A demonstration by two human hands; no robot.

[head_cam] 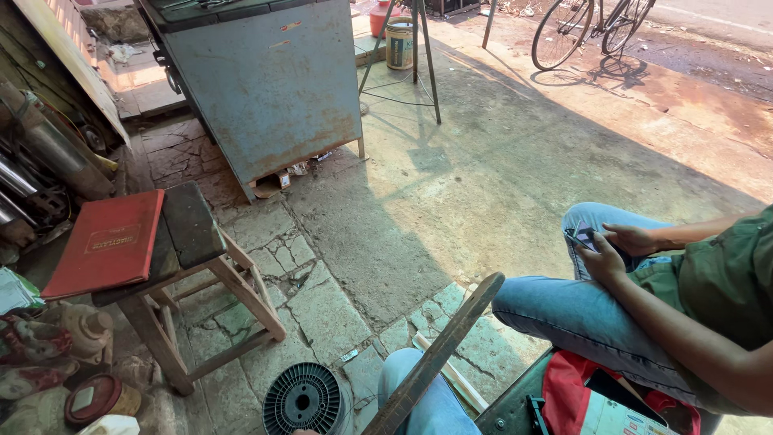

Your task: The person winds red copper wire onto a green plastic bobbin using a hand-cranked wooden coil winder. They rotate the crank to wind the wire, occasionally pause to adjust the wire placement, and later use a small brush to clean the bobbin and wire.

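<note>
Neither of my hands shows in the head view. My jeans-clad knee [431, 403] rises at the bottom edge, and a dark wooden stick [443, 346] leans across it. Just left of the knee a black plastic spool [304, 399] lies on the stone floor. On my right sits another person in a green shirt [725, 274] and jeans, legs crossed. Both of that person's hands [616, 250] hold a small phone [581, 236] over the raised knee.
A wooden stool [201, 242] at the left carries a red book [109, 242]. A rusty blue metal cabinet [274, 80] stands behind it. A metal stand [415, 56], a tin can [398, 44] and a bicycle [580, 24] are farther back. Clutter fills the left edge, and a red bag [572, 383] lies bottom right.
</note>
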